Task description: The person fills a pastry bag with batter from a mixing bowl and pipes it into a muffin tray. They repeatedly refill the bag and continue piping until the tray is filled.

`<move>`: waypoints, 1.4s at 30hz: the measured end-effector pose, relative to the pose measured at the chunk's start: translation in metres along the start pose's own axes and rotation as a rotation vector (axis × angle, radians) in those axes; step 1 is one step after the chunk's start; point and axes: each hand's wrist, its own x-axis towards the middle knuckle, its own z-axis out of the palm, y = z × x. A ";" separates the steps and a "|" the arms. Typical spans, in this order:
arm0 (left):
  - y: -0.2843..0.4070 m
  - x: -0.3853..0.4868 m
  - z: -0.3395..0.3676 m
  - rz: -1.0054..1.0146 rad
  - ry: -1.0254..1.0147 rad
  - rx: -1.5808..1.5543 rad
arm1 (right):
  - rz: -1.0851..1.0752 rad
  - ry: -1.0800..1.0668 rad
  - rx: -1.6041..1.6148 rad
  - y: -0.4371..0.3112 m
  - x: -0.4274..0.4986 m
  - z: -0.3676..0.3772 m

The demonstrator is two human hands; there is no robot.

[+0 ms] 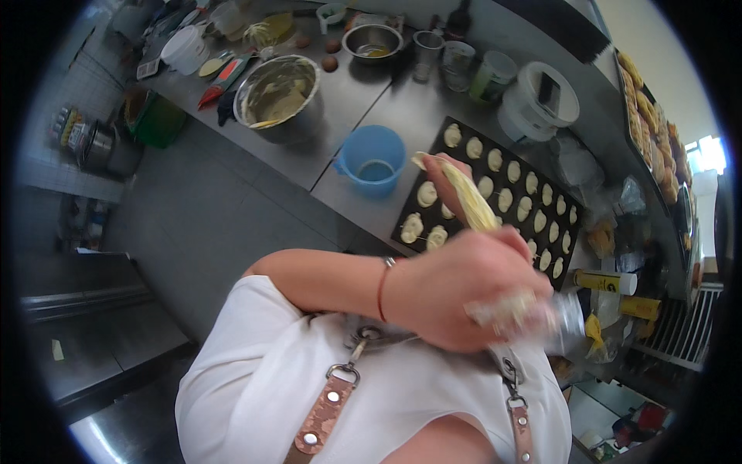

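A piping bag [472,200] filled with pale yellow batter or cream slants across the middle, its narrow tip over the tray. My left hand [464,290] crosses in front of my body and grips the bag's upper end; pale smears on it are blurred. Loose clear plastic [568,319] sticks out beyond that hand. Close to the tip, my right hand [443,180] holds the bag, its wrist and forearm mostly hidden behind my left hand. Below lies a dark baking tray [493,139] with rows of pale piped mounds [513,172].
On the steel worktop [342,98], a blue plastic jug [377,148] stands left of the tray. A batter-smeared steel pot [307,119], brown eggs [329,64] and a steel bowl [373,43] are farther back. White lidded buckets [530,116] border the tray's far side. Breads [652,122] fill a right-hand shelf.
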 end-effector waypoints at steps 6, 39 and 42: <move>-0.031 -0.098 -0.106 -0.453 0.525 -0.165 | 0.129 -0.207 -0.050 -0.012 -0.009 0.065; -0.138 -0.168 -0.202 -0.963 0.331 -0.153 | 0.228 0.135 1.051 -0.041 0.005 0.119; -0.130 -0.162 -0.221 -0.970 0.214 -0.160 | 0.241 0.227 1.191 -0.055 -0.003 0.141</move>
